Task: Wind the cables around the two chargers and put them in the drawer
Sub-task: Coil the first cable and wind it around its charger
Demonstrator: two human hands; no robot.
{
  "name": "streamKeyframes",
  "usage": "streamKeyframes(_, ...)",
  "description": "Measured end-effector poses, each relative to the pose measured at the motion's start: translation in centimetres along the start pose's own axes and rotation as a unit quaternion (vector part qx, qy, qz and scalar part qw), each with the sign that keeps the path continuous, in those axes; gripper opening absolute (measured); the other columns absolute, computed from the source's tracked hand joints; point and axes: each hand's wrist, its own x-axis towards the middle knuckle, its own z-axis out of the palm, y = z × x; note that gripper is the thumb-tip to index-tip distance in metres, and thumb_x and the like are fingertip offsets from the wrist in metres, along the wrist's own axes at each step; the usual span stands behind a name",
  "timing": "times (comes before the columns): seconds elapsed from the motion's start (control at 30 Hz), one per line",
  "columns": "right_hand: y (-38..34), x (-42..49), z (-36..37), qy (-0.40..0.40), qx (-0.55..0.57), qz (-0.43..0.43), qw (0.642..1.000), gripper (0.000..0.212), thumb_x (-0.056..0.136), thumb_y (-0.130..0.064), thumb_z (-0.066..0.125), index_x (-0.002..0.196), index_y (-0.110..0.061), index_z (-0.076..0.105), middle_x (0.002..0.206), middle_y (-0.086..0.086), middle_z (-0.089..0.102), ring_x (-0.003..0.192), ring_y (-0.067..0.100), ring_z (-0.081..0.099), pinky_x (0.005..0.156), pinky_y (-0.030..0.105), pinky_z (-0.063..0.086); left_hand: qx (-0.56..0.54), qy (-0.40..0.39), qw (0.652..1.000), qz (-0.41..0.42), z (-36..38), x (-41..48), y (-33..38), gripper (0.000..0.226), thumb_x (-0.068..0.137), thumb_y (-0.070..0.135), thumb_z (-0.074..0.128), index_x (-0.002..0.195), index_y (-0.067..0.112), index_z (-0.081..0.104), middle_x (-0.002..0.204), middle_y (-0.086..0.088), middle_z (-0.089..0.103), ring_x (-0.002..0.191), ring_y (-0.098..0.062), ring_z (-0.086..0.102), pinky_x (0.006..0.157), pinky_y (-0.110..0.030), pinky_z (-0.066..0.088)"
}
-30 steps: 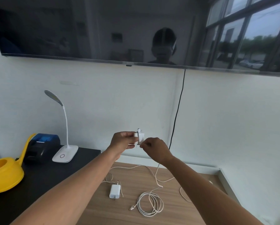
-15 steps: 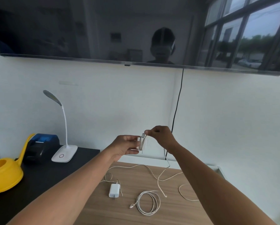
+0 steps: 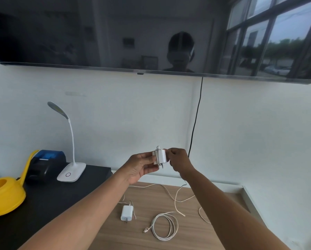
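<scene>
The fingers (image 3: pixel 149 159) of the left hand (image 3: pixel 140 165) are curled around the white charger (image 3: pixel 161 156) and hold it up in the air. The fingers (image 3: pixel 171 154) of the right hand (image 3: pixel 178 162) are bunched together right at the charger's other side, and they seem to pinch the cable (image 3: pixel 176 197).

What could go wrong? If the right hand lets the cable go slack, the loop around the charger could slip off and come undone. If it pulls too hard, the small charger could twist or pop out of the left hand. The long loose part of the cable lies in bends on the wooden table (image 3: pixel 187 237), so it could snag or tangle as it is pulled up.

The charger sits between the two hands, touching both. One loop of cable goes around its middle. From under the right hand the cable drops down to the table.

Below the hands, the second charger (image 3: pixel 126 212) lies flat on the table, and a coiled cable (image 3: pixel 164 225) lies near it. No drawer shows.
</scene>
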Motion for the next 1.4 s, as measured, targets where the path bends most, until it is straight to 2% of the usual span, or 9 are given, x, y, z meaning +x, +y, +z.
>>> streamKeyframes(0.1,0.5,-0.4,0.7,-0.009,-0.018,0.005,1.0,0.033,0.091,-0.004,0.046,0.062,-0.01,0.061,0.044,-0.012,0.052,0.036,0.001,0.038,0.038,0.01,0.026,-0.035,0.049,0.998,0.011,0.2,0.3,-0.2,0.017,0.088,0.001,0.065,0.105,-0.001,0.067,0.089,-0.016,0.072,0.076,-0.025,0.071,0.069,-0.033,0.061)
streamKeyframes(0.27,1.7,-1.0,2.6,-0.01,-0.055,-0.006,0.998,0.041,0.092,-0.011,0.053,0.052,-0.017,0.058,0.052,-0.007,0.056,0.047,0.008,0.041,0.05,0.022,0.03,-0.049,0.118,0.991,0.031,0.1,0.9,0.1,0.014,0.087,0.002,0.068,0.101,-0.001,0.069,0.089,-0.017,0.072,0.076,-0.026,0.071,0.064,-0.031,0.061)
streamKeyframes(0.43,1.9,-1.6,3.8,-0.009,-0.091,-0.001,0.996,0.04,0.093,-0.02,0.058,0.054,-0.026,0.056,0.047,-0.01,0.052,0.037,0.0,0.041,0.048,0.017,0.031,-0.029,0.178,0.983,0.032,-0.6,1.4,0.6,0.013,0.085,0.0,0.07,0.098,0.002,0.068,0.085,-0.015,0.071,0.074,-0.025,0.069,0.073,-0.035,0.061)
streamKeyframes(0.67,1.5,-2.4,4.9,-0.019,-0.155,-0.02,0.988,0.029,0.092,-0.024,0.054,0.08,-0.001,0.068,0.065,0.009,0.065,0.064,0.023,0.056,0.066,0.029,0.045,0.01,0.22,0.973,0.061,-1.4,1.3,1.0,0.018,0.08,0.003,0.076,0.097,0.006,0.071,0.083,-0.01,0.072,0.077,-0.023,0.069,0.074,-0.034,0.06)
streamKeyframes(0.77,1.2,-2.6,5.0,-0.017,-0.217,-0.046,0.975,0.027,0.092,-0.026,0.051,0.088,-0.006,0.069,0.08,0.011,0.07,0.079,0.029,0.063,0.07,0.031,0.049,0.069,0.222,0.969,0.084,-1.2,1.0,0.9,0.013,0.078,0.006,0.078,0.087,0.014,0.074,0.082,-0.009,0.071,0.077,-0.023,0.067,0.078,-0.037,0.059)
streamKeyframes(0.9,0.3,-2.8,4.6,-0.032,-0.264,-0.079,0.961,0.025,0.093,-0.026,0.049,0.087,-0.014,0.069,0.076,0.002,0.065,0.077,0.025,0.061,0.07,0.031,0.049,0.141,0.224,0.958,0.107,-1.1,0.6,0.8,0.015,0.076,0.008,0.079,0.08,0.022,0.075,0.086,-0.007,0.074,0.078,-0.021,0.069,0.078,-0.034,0.06)
streamKeyframes(1.07,-0.5,-1.9,3.3,-0.036,-0.282,-0.095,0.954,0.023,0.093,-0.029,0.05,0.088,-0.017,0.07,0.073,-0.002,0.062,0.073,0.022,0.058,0.065,0.029,0.044,0.174,0.182,0.963,0.101,-1.1,0.4,0.8,0.026,0.072,0.01,0.083,0.097,0.016,0.076,0.093,-0.002,0.076,0.085,-0.017,0.071,0.079,-0.034,0.058)
streamKeyframes(1.23,-1.4,-0.7,1.7,-0.013,-0.245,-0.094,0.965,0.02,0.09,-0.034,0.057,0.08,-0.02,0.067,0.077,-0.004,0.065,0.078,0.019,0.061,0.069,0.029,0.045,0.172,0.138,0.972,0.078,-1.2,0.1,0.3,0.024,0.077,0.01,0.08,0.1,0.015,0.075,0.093,-0.004,0.075,0.081,-0.015,0.071,0.076,-0.03,0.059)
streamKeyframes(1.4,-2.2,0.2,0.4,-0.012,-0.218,-0.091,0.972,0.021,0.088,-0.037,0.062,0.076,-0.021,0.067,0.065,-0.01,0.058,0.068,0.013,0.055,0.061,0.026,0.04,0.153,0.087,0.983,0.058,-1.2,-0.1,-0.4,0.025,0.082,0.006,0.075,0.107,0.01,0.074,0.094,-0.008,0.074,0.082,-0.02,0.07,0.073,-0.031,0.06)
